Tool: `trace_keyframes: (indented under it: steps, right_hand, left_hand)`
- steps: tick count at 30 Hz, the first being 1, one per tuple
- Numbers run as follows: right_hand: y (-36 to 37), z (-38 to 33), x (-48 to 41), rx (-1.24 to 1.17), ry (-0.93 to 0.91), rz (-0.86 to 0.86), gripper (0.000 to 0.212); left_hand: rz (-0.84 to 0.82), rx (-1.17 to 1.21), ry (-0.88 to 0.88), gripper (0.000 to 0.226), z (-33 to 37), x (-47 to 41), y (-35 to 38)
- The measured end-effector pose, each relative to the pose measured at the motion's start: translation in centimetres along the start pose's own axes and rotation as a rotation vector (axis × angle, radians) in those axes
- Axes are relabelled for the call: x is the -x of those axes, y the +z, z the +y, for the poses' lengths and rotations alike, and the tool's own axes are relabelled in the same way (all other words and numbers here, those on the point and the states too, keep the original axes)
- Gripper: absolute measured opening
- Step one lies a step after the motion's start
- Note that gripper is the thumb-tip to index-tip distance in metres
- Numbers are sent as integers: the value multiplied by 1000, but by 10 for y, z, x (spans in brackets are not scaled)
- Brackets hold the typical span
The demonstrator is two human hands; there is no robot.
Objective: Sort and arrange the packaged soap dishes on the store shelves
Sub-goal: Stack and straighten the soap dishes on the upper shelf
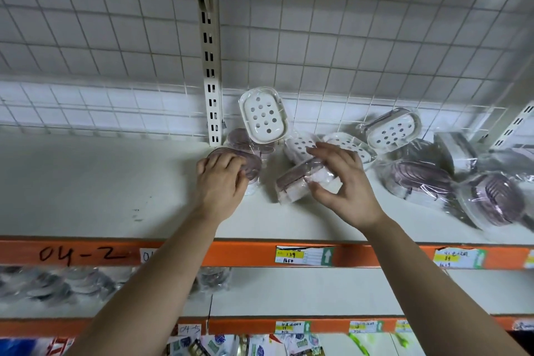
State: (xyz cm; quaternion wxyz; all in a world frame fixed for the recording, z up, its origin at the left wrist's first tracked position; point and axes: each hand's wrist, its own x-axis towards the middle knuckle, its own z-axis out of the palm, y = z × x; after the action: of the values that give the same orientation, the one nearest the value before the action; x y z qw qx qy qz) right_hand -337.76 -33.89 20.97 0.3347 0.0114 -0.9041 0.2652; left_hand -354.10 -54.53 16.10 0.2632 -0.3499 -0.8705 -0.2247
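Note:
My left hand grips a purple ribbed soap dish in clear wrap near the shelf upright. My right hand holds a wrapped purple and white soap dish lying on its side, thumb under it and fingers over it. A white perforated soap dish leans upright against the wire grid behind them. More white perforated dishes lie to the right. Several purple ribbed dishes are heaped at the far right of the white shelf.
A slotted metal upright and wire grid back panel stand behind the shelf. The orange shelf edge carries price tags and the marking 04-2. A lower shelf holds more wrapped purple dishes.

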Motion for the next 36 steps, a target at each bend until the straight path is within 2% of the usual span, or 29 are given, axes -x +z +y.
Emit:
trace_keyframes:
  steps: [2,6,12,21,24,29,32,36]
  right_hand:
    - [-3,8,10,48,-3,-17,52]
    - [7,28,37,187,105,-235,50]
    - [9,23,36,91,94,-185,40]
    - [7,22,41,250,169,-143,52]
    - [8,22,39,251,190,-143,50]
    - [8,20,38,261,170,-135,49]
    - [7,14,38,115,226,-145,50]
    - [7,9,38,98,203,-112,41]
  left_hand:
    - [-7,0,-10,31,1,0,-1]
    - [-25,25,-19,33,1,1,-2]
    - [-81,46,-85,42,-1,1,-2]
    - [-188,-85,-15,53,0,3,-21]
    - [-248,-116,-1,43,-2,-1,-27]
    - [-221,-113,-19,52,-3,5,-36]
    - [-228,-68,-24,63,-2,13,-39]
    - [-272,91,-4,71,-10,20,-42]
